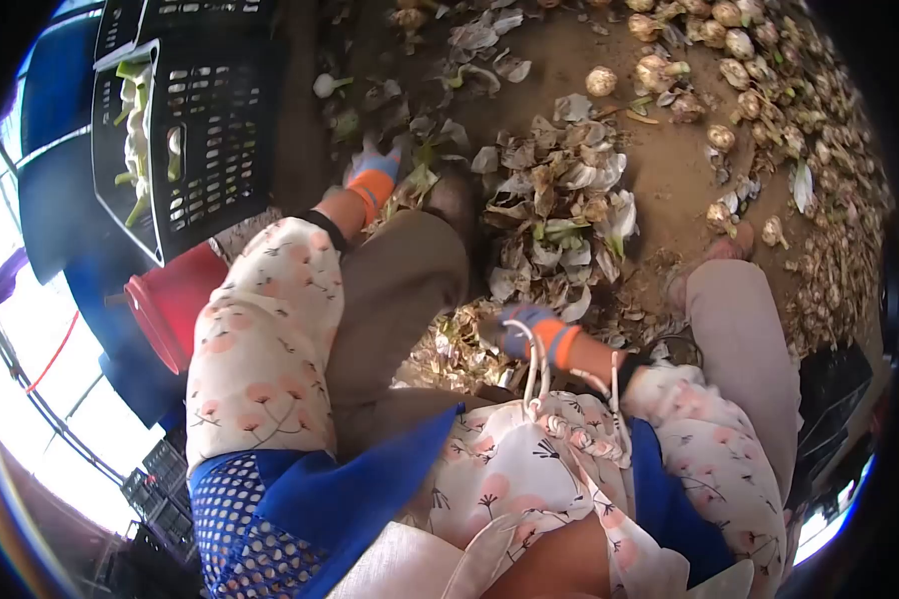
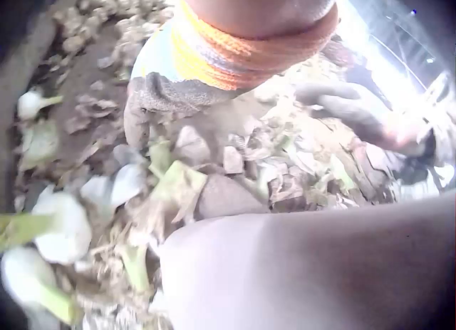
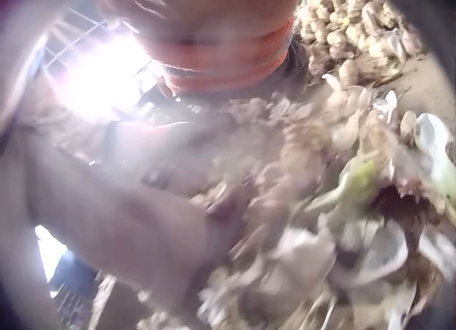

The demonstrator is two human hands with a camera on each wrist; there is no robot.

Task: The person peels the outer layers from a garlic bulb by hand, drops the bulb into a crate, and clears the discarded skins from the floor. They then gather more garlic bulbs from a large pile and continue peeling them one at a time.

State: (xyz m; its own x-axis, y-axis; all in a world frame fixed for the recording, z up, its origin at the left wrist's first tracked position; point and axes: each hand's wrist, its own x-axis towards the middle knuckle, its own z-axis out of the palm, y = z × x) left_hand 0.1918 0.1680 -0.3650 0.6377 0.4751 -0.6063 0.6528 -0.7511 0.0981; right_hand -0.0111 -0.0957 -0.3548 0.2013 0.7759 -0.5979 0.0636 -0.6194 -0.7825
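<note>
My left hand (image 1: pixel 378 168), in a blue-grey glove with an orange cuff, reaches down past the left knee to the littered floor. Its fingers spread low over dry garlic skins (image 1: pixel 425 165), and no bulb shows in them. In the left wrist view the gloved fingers (image 2: pixel 135 120) point down at pale skins and cut green stem pieces. My right hand (image 1: pixel 534 331), gloved alike and blurred, is between the knees over loose husks (image 1: pixel 449 349). In the left wrist view it has extended fingers, with nothing visible in them. The right wrist view mostly hides this hand.
A black slatted crate (image 1: pixel 210 120) holding green-stemmed garlic stands at the left, above a red bucket (image 1: pixel 170 304). A heap of skins (image 1: pixel 559 190) lies ahead. Garlic bulbs (image 1: pixel 739 45) spread across the floor to the right. One white bulb (image 1: pixel 327 85) lies near the crate.
</note>
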